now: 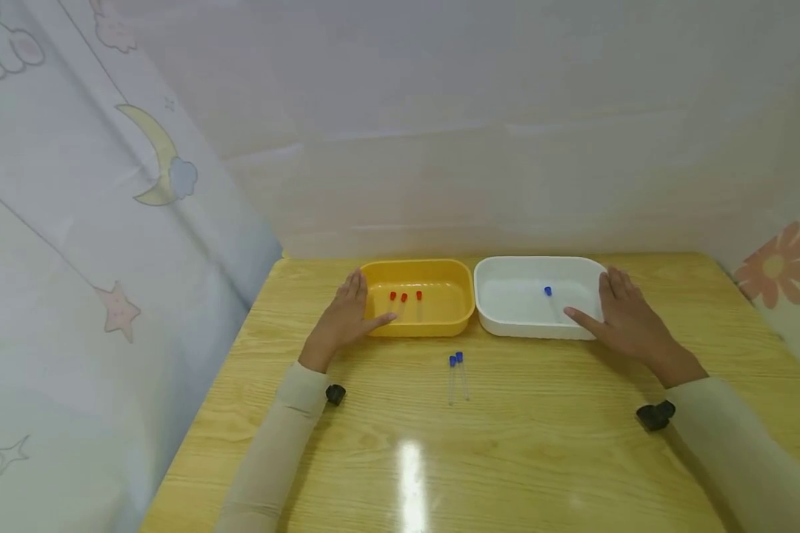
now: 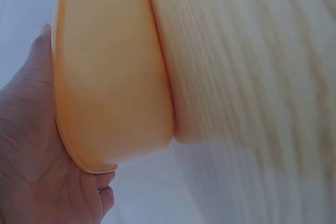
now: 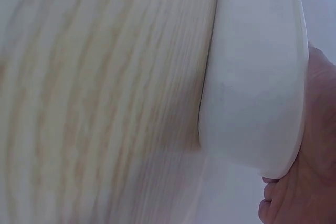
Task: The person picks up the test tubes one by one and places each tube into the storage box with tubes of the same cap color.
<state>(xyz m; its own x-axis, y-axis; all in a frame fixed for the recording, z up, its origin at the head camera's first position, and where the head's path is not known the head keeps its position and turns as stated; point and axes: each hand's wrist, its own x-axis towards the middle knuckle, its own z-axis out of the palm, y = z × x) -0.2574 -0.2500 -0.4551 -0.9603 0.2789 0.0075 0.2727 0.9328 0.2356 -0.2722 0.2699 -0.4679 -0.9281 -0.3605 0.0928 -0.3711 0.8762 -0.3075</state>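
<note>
My left hand (image 1: 347, 314) rests against the left end of a yellow tray (image 1: 440, 329), fingers straight along its outer side and thumb over the near rim. In the left wrist view the palm touches the tray's rim. My right hand (image 1: 630, 318) lies likewise on the right end of a white tray (image 1: 507, 328), its thumb reaching over the edge. Three thin clear tubes with red caps (image 1: 404, 297) lie in the yellow tray. One blue-capped tube (image 1: 548, 292) is in the white tray. Two more blue-capped tubes (image 1: 459, 357) lie on the table.
The trays stand side by side near the back of a wood-grain table (image 1: 507, 444). Behind them hangs a pale cloth (image 1: 473, 185), and a printed cloth (image 1: 73, 222) covers the left side. A dark wrist device (image 1: 655, 416) is on the right arm, another (image 1: 335, 394) on the left.
</note>
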